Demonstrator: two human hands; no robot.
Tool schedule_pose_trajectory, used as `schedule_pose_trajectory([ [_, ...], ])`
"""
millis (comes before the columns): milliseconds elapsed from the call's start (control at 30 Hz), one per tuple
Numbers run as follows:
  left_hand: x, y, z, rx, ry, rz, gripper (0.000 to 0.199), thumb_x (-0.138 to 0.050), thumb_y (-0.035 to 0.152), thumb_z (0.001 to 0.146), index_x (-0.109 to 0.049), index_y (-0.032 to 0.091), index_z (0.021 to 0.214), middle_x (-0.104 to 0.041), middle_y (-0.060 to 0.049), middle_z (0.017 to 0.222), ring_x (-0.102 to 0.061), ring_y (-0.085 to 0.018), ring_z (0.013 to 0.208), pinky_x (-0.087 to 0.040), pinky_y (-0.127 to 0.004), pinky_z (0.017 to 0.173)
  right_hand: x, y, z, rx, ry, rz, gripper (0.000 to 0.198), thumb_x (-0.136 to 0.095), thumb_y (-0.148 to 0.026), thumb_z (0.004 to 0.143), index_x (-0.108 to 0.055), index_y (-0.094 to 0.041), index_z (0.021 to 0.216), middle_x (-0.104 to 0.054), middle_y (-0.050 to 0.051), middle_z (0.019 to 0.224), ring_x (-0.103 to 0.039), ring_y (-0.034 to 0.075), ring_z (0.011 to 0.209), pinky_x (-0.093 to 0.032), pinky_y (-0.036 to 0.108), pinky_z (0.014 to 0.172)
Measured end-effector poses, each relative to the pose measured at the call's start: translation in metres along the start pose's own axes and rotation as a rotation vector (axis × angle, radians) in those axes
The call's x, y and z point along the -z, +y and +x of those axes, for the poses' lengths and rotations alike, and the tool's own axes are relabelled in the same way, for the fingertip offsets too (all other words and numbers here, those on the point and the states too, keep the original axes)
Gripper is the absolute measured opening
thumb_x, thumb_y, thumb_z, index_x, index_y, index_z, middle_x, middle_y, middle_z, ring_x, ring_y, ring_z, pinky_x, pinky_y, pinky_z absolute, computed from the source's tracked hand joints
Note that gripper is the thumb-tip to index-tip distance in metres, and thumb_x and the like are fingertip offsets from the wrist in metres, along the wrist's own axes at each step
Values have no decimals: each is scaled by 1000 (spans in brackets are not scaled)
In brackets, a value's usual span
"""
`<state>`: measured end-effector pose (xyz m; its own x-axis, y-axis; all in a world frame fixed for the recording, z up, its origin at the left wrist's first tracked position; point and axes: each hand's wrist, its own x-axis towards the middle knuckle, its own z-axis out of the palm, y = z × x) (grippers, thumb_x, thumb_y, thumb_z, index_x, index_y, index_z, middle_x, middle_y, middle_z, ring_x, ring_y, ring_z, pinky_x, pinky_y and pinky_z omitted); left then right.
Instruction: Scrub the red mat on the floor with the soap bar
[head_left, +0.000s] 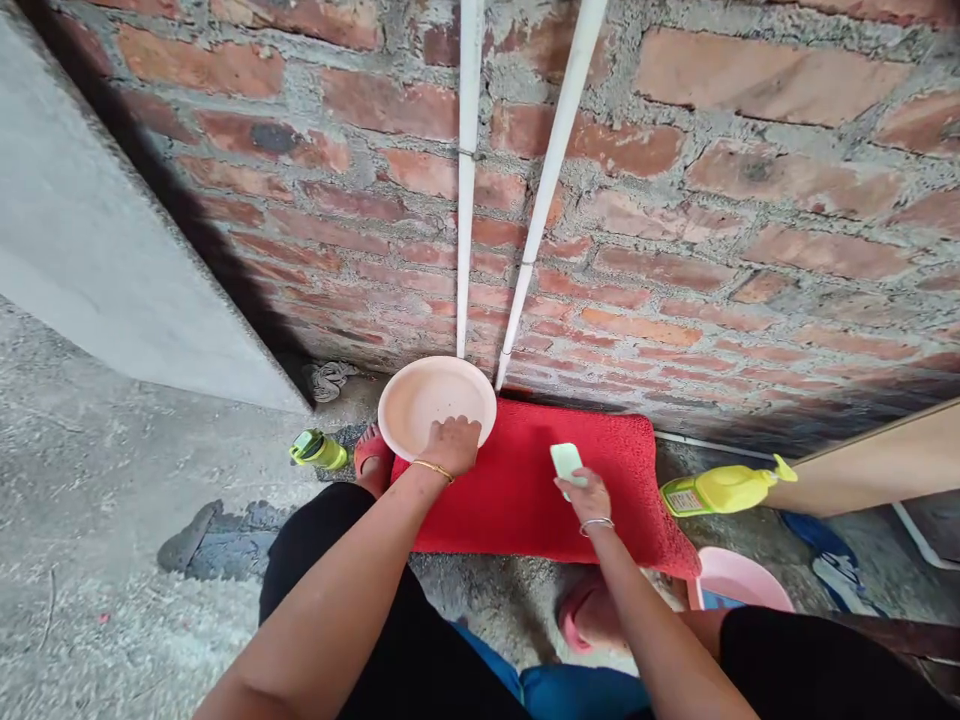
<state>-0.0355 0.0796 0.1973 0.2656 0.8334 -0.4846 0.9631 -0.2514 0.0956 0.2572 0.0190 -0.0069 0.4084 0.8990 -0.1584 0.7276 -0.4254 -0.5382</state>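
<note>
Right now your left hand (452,445) grips the near rim of the pink bowl (427,400), tilted up against the brick wall (675,220). Your right hand (587,497) closes its fingers on a pale green soap bar (566,463) over the red mat (525,490). No suds show on the mat, so the scrubbing looks barely begun.

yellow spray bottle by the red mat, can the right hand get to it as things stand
Probably yes, though not freely. The spray bottle lies on the ground just right of the red mat, with nothing between it and the right hand. That hand already holds a pale green block.
</note>
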Motion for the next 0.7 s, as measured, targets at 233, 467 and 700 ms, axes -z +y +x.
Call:
schedule_pose_trajectory([
  [233,10,10,8,-63,-55,-7,35,-44,27,91,-53,19,124,-58,-14,127,-56,-28,119,-43,-44,97,-51,-94,-10,263,-289,-219,40,-77,-37,65,-63,-27,102,-60,2,110,-56,20,100,-39,33,90],
  [467,12,20,11,-86,-54,38,32,-45,29,92,-54,19,121,-58,-14,126,-57,-28,117,-44,-45,95,2,-11,16,-30,-160,-229,43,-72,-45,71,-62,-25,108,-59,4,109,-59,18,95,-41,30,85],
  [700,2,19,5,-99,-33,62,30,-45,28,92,-55,20,119,-59,-13,124,-57,-27,116,-44,-45,93,91,112,25,-451,57,-160,42,-70,-51,68,-64,-18,94,-65,9,95,-63,25,87,-46,34,74],
])
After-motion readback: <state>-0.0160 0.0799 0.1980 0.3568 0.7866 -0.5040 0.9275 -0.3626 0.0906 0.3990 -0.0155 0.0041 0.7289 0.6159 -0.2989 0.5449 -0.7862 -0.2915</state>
